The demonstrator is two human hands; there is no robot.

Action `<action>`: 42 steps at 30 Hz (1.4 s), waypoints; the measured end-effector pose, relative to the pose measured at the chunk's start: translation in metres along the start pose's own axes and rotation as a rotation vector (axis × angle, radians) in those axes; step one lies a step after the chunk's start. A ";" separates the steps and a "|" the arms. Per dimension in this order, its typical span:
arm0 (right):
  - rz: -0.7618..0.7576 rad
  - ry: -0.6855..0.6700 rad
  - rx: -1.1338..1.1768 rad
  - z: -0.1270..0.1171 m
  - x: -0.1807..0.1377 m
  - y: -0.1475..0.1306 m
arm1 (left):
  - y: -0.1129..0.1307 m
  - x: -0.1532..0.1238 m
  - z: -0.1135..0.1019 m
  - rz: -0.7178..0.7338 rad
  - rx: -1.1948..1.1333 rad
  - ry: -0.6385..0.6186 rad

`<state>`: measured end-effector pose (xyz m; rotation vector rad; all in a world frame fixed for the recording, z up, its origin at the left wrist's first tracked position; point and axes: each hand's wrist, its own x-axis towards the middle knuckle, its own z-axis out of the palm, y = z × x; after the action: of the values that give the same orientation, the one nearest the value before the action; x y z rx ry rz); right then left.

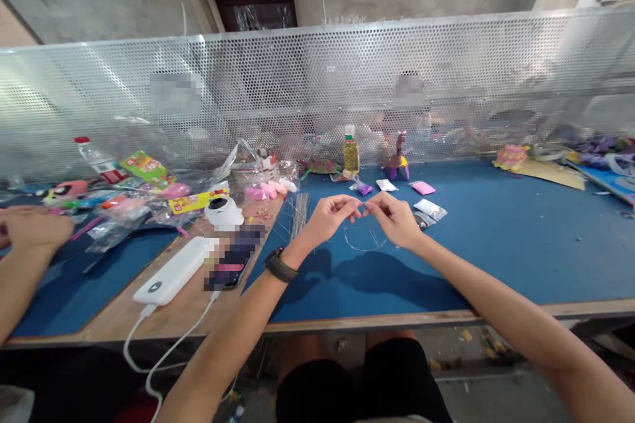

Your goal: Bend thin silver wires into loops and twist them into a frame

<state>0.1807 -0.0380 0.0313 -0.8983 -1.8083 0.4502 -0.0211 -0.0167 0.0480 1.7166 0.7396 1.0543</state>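
Note:
Above the blue mat (496, 238), my left hand (330, 217) and my right hand (394, 218) meet almost fingertip to fingertip. Both are closed in a pinch on a thin wire (364, 249), whose bent loop hangs below the fingers. Where exactly the fingertips grip it is too fine to make out. A bundle of straight thin wires (299, 213) lies just left of my left hand. Behind my hands are small packets, one purple (366, 189), one white (387, 185) and one pink (423, 188). A white packet (430, 209) lies right of my right hand.
A clay figure (397, 162) and an oil bottle (350, 152) stand by the perforated metal screen (278, 92). To the left lie a white power bank (176, 271), a phone (235, 258) and a white roll (224, 213). Another person's hand (37, 228) is at far left.

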 end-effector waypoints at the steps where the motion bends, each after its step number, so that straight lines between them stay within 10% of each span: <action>1: -0.007 0.008 -0.008 0.000 0.000 0.001 | -0.003 0.002 0.000 -0.060 -0.153 -0.002; 8: -0.071 -0.008 -0.055 -0.002 -0.001 0.004 | -0.011 0.003 -0.004 -0.327 -0.604 -0.138; 17: -0.099 -0.040 -0.068 -0.002 -0.002 0.004 | -0.004 -0.001 -0.011 -0.419 -0.541 -0.247; 33: -0.025 -0.066 -0.159 0.000 0.002 0.005 | -0.003 -0.008 0.013 0.244 0.644 0.167; 42: -0.038 -0.059 -0.218 0.000 0.000 0.011 | -0.009 -0.005 0.010 0.146 0.491 0.178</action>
<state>0.1845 -0.0306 0.0243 -1.0054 -1.9523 0.2608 -0.0143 -0.0219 0.0365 2.1349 1.0659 1.2058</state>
